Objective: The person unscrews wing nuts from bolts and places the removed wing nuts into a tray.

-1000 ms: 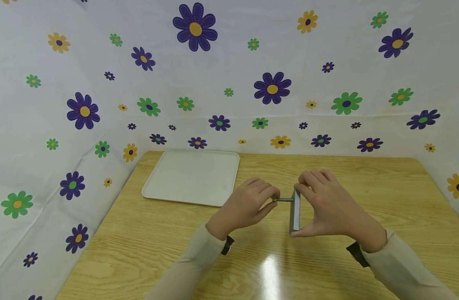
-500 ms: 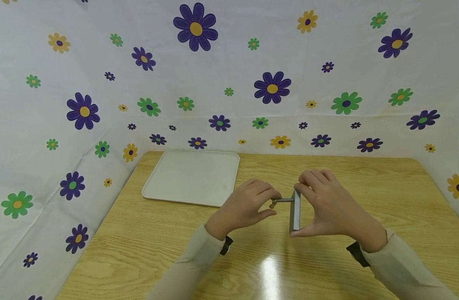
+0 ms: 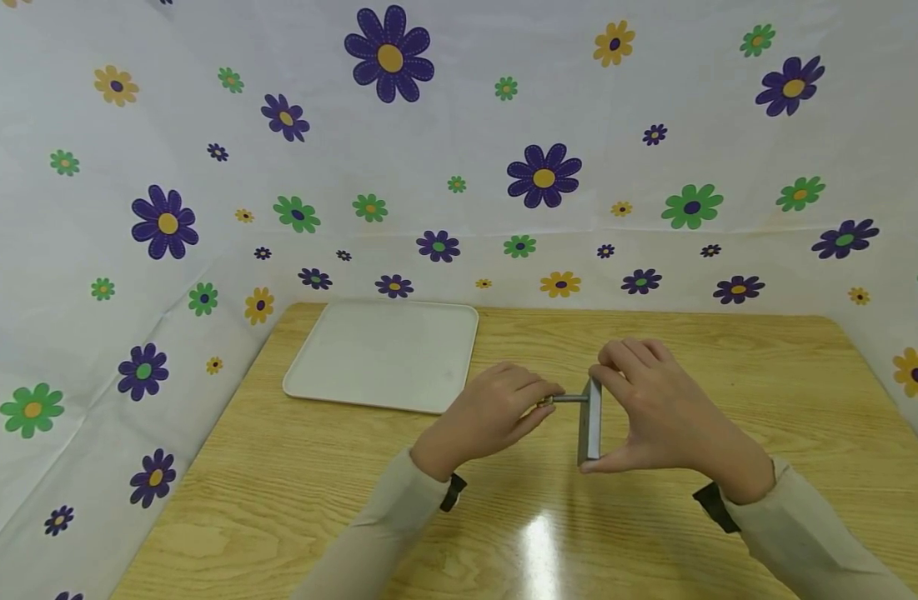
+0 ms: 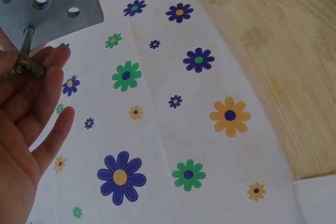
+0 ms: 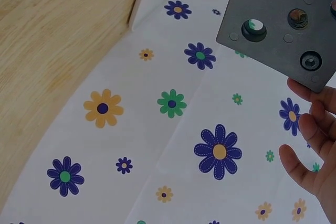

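Note:
In the head view my right hand (image 3: 654,412) holds a grey plate (image 3: 589,425) upright by its edges, thumb below and fingers above. The plate has several round holes, clear in the left wrist view. A bolt (image 4: 28,39) sticks out of one hole toward the left; its hex-socket head (image 5: 311,61) sits recessed on the other face, in the right wrist view. A brass-coloured wing nut (image 4: 30,67) is on the bolt's free end, apart from the plate. My left hand (image 3: 492,410) pinches this wing nut between thumb and index finger, partly hiding it.
A white tray (image 3: 383,354) lies at the back left of the wooden table (image 3: 316,500). A white flowered cloth (image 3: 459,125) hangs behind the table and along its sides. Both hands are above the table's middle right.
Half a second ago my left thumb was spread away from the wing nut; now it is back against it, as one second ago. My right hand and the plate stay in place.

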{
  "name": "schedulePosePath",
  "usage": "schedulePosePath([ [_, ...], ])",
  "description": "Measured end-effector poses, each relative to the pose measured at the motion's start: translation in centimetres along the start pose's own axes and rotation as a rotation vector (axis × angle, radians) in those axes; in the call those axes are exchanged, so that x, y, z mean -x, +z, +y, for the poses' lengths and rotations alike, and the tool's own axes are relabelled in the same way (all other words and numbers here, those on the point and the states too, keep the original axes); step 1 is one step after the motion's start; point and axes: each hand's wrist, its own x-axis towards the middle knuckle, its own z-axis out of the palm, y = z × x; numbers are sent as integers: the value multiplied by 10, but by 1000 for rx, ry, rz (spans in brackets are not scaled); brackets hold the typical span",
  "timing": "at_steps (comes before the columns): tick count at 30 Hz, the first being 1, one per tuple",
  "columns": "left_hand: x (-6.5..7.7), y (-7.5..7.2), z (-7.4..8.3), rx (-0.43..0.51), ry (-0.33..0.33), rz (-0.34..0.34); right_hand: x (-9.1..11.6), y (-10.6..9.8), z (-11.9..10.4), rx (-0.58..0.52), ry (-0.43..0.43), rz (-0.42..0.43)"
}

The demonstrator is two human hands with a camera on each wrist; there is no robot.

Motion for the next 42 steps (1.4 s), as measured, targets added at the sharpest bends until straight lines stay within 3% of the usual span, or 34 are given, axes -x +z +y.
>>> schedulePosePath([
  [11, -6, -3, 1, 113, -128, -57, -1, -2, 2, 3, -11, -20],
  [19, -8, -2, 2, 180, -168, -80, -1, -2, 3, 3, -5, -12],
  [30, -6, -3, -1, 339, -168, -134, -1, -2, 3, -2, -10, -28],
  [42, -3, 0, -3, 246, -103, -50, -1, -1, 1, -5, -14, -17],
])
